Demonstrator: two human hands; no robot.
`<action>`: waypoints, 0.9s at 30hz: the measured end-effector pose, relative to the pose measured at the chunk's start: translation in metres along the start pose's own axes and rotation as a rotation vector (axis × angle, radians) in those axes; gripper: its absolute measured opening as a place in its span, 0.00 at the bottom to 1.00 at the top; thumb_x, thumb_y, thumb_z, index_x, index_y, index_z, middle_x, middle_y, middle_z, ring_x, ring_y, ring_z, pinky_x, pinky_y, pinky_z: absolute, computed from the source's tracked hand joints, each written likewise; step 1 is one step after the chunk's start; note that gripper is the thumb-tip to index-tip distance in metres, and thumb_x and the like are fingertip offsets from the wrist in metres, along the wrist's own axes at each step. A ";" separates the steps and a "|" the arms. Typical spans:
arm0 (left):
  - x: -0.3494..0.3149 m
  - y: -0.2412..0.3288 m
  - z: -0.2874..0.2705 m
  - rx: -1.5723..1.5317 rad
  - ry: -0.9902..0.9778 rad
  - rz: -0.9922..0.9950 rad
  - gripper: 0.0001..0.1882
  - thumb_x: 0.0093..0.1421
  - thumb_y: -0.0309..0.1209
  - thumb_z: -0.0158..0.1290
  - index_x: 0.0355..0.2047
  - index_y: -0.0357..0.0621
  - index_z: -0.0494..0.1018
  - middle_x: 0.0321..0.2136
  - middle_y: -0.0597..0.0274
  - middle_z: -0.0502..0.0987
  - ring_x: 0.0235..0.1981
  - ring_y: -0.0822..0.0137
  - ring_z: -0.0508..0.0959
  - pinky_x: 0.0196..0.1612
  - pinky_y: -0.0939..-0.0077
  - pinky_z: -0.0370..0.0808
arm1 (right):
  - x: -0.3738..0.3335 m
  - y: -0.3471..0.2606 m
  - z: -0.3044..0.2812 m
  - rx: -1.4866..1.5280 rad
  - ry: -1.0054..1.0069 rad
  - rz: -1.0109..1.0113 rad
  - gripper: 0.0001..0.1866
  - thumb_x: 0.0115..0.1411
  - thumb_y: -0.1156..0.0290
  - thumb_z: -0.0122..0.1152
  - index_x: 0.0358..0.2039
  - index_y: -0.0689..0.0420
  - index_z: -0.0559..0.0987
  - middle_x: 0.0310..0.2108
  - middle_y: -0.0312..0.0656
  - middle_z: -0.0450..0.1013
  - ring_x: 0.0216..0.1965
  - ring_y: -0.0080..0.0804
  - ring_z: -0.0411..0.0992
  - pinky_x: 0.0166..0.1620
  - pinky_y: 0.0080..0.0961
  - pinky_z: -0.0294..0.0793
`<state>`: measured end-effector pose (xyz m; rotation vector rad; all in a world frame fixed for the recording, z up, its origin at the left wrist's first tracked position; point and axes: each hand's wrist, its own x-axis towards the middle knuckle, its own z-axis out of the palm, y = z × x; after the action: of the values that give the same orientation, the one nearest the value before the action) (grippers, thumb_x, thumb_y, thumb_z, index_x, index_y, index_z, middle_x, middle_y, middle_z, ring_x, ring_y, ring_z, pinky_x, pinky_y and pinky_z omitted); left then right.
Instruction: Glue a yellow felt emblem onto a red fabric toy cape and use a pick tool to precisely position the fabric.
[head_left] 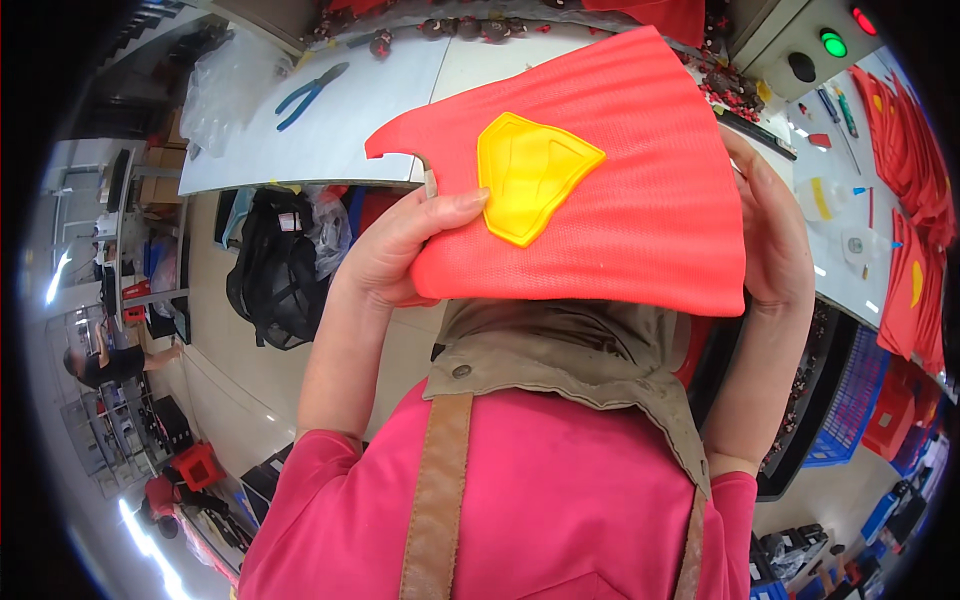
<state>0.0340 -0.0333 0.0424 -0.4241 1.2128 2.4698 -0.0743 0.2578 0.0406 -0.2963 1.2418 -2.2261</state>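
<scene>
I hold a red ribbed fabric piece up in front of me with both hands. A yellow shield-shaped patch sits on its face, left of the middle. My left hand grips the fabric's lower left edge, its thumb lying flat just beside the patch. At the right edge, my right hand grips the fabric with its fingers hidden behind it. Below the fabric are my pink shirt and a brown apron bib with straps.
Behind the fabric is a white worktable with blue-handled pliers and a clear plastic bag. A black backpack lies on the floor. Stacked red fabric pieces, a control box with a green button, and blue crates are at right. Another person stands far left.
</scene>
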 end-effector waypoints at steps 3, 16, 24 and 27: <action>0.002 0.001 -0.002 0.068 0.052 -0.059 0.25 0.59 0.32 0.56 0.54 0.33 0.66 0.46 0.55 0.75 0.45 0.70 0.78 0.49 0.74 0.76 | 0.003 0.003 0.006 -0.046 0.073 0.045 0.29 0.65 0.57 0.52 0.58 0.67 0.65 0.49 0.46 0.72 0.48 0.28 0.73 0.52 0.25 0.70; 0.004 0.020 0.011 0.612 0.101 -0.061 0.20 0.56 0.38 0.62 0.42 0.35 0.75 0.36 0.65 0.80 0.37 0.78 0.77 0.43 0.83 0.74 | -0.014 0.004 0.024 -0.189 0.150 0.032 0.25 0.59 0.72 0.61 0.56 0.65 0.69 0.49 0.42 0.73 0.49 0.26 0.71 0.53 0.23 0.69; 0.008 0.024 -0.003 0.806 0.058 -0.010 0.19 0.56 0.38 0.63 0.41 0.36 0.76 0.33 0.67 0.79 0.34 0.80 0.75 0.38 0.85 0.71 | -0.024 0.004 0.026 -0.279 0.125 -0.007 0.26 0.58 0.74 0.61 0.57 0.64 0.68 0.51 0.43 0.71 0.52 0.27 0.69 0.56 0.25 0.66; 0.002 0.023 0.010 0.691 0.067 0.084 0.22 0.56 0.37 0.62 0.46 0.36 0.73 0.34 0.67 0.79 0.35 0.79 0.75 0.39 0.83 0.71 | -0.024 0.011 0.024 -0.222 0.165 0.020 0.27 0.59 0.75 0.60 0.58 0.63 0.67 0.53 0.43 0.70 0.53 0.28 0.69 0.57 0.27 0.66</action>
<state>0.0213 -0.0383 0.0641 -0.2604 2.0203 1.9276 -0.0403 0.2499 0.0464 -0.1862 1.5768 -2.1326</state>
